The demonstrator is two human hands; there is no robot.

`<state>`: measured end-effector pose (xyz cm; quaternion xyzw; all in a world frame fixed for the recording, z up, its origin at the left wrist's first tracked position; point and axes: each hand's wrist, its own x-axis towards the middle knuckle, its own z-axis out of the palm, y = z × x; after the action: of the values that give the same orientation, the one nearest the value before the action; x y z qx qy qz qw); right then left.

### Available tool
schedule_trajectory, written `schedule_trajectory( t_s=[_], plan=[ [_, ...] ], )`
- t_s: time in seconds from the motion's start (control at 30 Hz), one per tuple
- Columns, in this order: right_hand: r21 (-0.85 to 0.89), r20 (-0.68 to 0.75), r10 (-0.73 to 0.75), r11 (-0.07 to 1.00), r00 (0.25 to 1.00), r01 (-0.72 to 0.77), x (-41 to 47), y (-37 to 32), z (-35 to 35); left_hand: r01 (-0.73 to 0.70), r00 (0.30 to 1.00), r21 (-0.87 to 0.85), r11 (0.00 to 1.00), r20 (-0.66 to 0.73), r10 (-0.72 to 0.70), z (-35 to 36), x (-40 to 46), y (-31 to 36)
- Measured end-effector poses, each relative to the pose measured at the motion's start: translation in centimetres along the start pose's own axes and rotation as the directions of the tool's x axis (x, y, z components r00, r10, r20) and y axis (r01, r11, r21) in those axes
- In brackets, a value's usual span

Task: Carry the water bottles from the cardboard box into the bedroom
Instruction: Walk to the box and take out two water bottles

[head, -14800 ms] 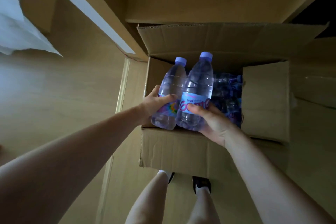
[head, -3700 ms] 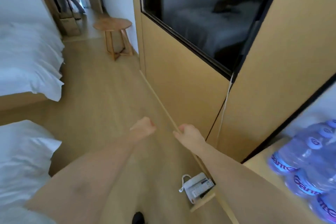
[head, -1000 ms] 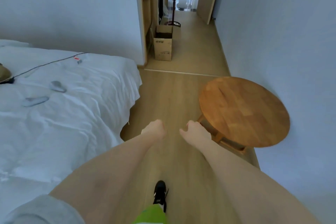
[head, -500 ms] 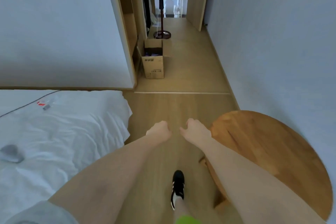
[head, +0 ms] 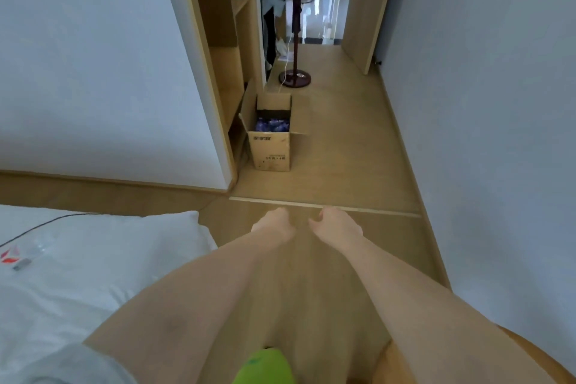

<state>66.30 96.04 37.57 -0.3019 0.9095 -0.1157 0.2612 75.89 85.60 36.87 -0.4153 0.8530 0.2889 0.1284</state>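
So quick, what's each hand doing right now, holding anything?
Left hand: fingers curled into a loose fist, holding nothing.
Right hand: fingers curled too, holding nothing.

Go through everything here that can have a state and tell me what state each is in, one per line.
cardboard box: flaps open, upright, bottles inside
water bottles: in the box
left hand: curled, holding nothing
right hand: curled, holding nothing
door: open
standing fan: upright; running or not, cannot tell
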Motion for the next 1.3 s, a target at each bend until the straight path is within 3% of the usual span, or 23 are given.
schedule_trajectory(
  t_s=[0.13, 0.3, 0.67, 0.83, 1.13, 1.3],
  plan=[
    [-0.021, 0.017, -0.022, 1.000, 1.000, 0.022, 9.1, -1.2, -2.9, 0.040, 0.999, -0.021, 0.999, 0.005, -0.040, -3.0, 9.8, 1.1],
    [-0.045, 0.042, 0.002, 0.999, 0.999, -0.001, 21.5, -3.8, -7.0, 0.077, 0.997, -0.194, 0.978, 0.011, -0.076, -7.6, 23.9, 3.6],
    [0.061, 0.065, 0.022, 0.998, 0.998, -0.026, 44.0, -7.6, -16.6, 0.014, 1.000, -0.150, 0.989, -0.008, -0.016, -17.9, 46.3, 12.0],
    [0.013, 0.079, 0.012, 1.000, 0.997, -0.013, 55.2, -8.5, -19.5, 0.109, 0.994, -0.207, 0.972, 0.002, -0.111, -20.6, 56.4, 15.1],
    [-0.045, 0.143, -0.106, 0.993, 0.984, 0.113, 76.4, -9.6, -28.6, 0.203, 0.977, -0.292, 0.935, 0.003, -0.211, -26.7, 73.9, 21.1],
    [-0.139, 0.261, -0.196, 0.961, 0.945, 0.238, 85.4, -12.1, -31.3, 0.300, 0.951, -0.315, 0.900, 0.025, -0.308, -30.1, 80.7, 21.4]
  ],
)
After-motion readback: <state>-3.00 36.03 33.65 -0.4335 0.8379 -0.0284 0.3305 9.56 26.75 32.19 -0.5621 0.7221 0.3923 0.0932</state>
